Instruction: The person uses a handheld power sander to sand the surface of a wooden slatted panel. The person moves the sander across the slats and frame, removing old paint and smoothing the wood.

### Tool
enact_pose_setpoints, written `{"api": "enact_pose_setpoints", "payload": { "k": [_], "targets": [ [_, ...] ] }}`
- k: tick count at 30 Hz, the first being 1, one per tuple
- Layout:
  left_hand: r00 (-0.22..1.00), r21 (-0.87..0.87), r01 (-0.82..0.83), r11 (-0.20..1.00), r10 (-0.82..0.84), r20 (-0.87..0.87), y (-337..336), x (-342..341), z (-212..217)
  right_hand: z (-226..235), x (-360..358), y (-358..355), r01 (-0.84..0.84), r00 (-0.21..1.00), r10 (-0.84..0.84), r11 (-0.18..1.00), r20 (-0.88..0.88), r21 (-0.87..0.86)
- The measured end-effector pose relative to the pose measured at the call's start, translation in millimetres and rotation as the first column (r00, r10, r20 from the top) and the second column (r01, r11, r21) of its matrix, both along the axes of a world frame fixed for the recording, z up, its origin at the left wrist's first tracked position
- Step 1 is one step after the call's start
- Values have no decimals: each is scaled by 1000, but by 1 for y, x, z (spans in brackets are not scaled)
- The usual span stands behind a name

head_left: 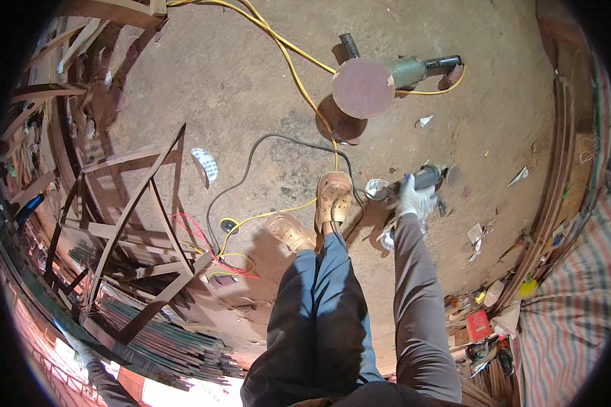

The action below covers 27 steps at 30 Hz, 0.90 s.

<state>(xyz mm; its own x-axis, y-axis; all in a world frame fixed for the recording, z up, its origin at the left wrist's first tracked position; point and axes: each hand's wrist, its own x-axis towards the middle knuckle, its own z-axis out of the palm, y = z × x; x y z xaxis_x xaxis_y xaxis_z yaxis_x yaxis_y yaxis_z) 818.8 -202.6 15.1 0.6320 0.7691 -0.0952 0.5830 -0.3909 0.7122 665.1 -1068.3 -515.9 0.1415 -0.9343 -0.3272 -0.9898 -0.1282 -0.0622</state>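
My right hand (415,198), in a pale glove, is wrapped round the dark body of a small angle grinder (428,178). The grinder is low by the floor, right of my shoes, with its round disc (453,176) pointing right. Crumpled silvery scraps lie beside and under that hand. Far off at the lower left rim, my gloved left hand (83,351) reaches out with its fingers stretched along a dark green edge (44,312). That hand is small and distorted there, and I see nothing held in it.
A large green disc grinder (407,73) lies ahead with its brown disc (363,88) and yellow cord. A black cable (251,152) loops round my shoes (334,197). Metal frames (125,217) stand at left. A striped sheet (570,271) and clutter line the right.
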Motion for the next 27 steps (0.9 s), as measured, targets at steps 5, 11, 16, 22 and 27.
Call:
{"api": "enact_pose_setpoints", "payload": {
  "k": [5, 11, 16, 22, 27],
  "targets": [
    [999, -6, 44, 999, -44, 22, 1, 11, -7, -44, 144, 21, 73, 575, -622, 685, 531, 724],
    [994, 31, 92, 995, -93, 49, 0, -3, -4, -71, 203, 42, -229, 268, -818, 460, 509, 858],
    [981, 94, 177, 980, -183, 63, 4, -4, -14, -12, 195, 47, -56, 461, -724, 554, 514, 831],
    [863, 576, 502, 645, -335, -377, 7, 4, -18, 101, 158, 52, -41, 644, -587, 613, 490, 789],
    [957, 916, 292, 277, -79, -281, -78, 31, -13, 242, 135, 53, 7, 574, -608, 674, 549, 738]
  ]
}}
